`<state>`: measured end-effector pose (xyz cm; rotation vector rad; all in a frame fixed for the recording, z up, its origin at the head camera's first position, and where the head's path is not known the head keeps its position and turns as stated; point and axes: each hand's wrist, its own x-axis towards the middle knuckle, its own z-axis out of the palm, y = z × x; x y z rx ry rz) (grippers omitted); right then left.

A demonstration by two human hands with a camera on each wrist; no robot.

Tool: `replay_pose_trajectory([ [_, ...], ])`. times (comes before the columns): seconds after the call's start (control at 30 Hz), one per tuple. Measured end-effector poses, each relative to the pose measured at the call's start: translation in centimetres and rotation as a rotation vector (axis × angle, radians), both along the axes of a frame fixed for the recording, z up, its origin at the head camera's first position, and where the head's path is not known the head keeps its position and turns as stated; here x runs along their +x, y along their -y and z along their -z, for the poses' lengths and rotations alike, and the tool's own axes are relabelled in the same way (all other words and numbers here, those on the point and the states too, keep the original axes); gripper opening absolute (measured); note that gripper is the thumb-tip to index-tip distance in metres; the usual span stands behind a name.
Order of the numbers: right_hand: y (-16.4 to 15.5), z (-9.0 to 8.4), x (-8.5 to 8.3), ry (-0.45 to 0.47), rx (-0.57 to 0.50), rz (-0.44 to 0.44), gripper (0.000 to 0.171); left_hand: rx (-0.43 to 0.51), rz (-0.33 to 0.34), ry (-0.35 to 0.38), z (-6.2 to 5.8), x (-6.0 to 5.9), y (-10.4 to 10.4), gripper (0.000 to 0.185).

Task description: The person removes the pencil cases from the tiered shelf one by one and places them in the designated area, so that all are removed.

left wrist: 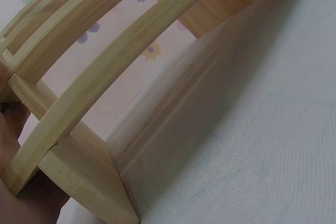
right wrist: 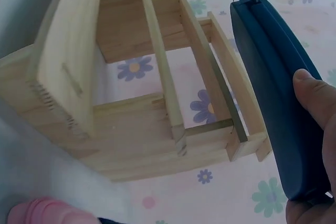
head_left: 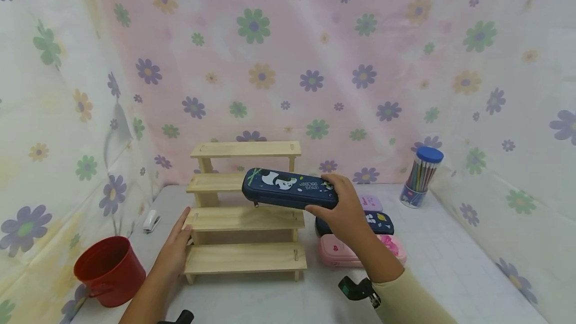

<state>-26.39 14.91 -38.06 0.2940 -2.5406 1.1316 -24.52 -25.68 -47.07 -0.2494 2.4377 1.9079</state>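
Observation:
A dark blue pencil case (head_left: 288, 189) with a panda print is held up before the upper tiers of a wooden stepped rack (head_left: 245, 259). My right hand (head_left: 344, 209) grips its right end, thumb along the near side and fingers at the far side. In the right wrist view, the case (right wrist: 278, 98) shows its zippered side, close to the rack's shelf ends. My left hand (head_left: 175, 244) holds the left side of the rack at its lower tiers. The left wrist view has that hand (left wrist: 16, 198) against the shelf ends, partly cut off by the frame.
Right of the rack lie a pink pencil case (head_left: 333, 251), another dark blue case (head_left: 384, 223) and a small lilac case (head_left: 371, 203). A pencil tub (head_left: 420, 176) with a blue lid stands at the back right. A red bucket (head_left: 110, 271) and a white stapler-like item (head_left: 151, 221) are at the left.

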Motion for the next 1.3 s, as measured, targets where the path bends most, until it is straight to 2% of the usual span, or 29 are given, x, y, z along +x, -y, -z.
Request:
replay_pose_trajectory([
  [0.4,-3.2,1.7,2.8,0.029,0.032,0.037,0.085,0.000,0.000,0.003,-0.4,0.2,-0.1,0.056],
  [1.07,-10.7,5.2,5.3,0.201,0.072,0.090,0.094,-0.009,0.006,0.004,-0.2,0.1,-0.3,0.055],
  [1.2,-12.0,5.6,5.8,0.261,0.079,0.093,0.097,-0.009,0.002,0.016,-0.3,0.3,-0.3,0.056],
  [1.3,-12.8,5.7,6.1,0.274,0.072,0.082,0.097,0.009,0.003,0.016,-0.2,0.4,-0.3,0.056],
])
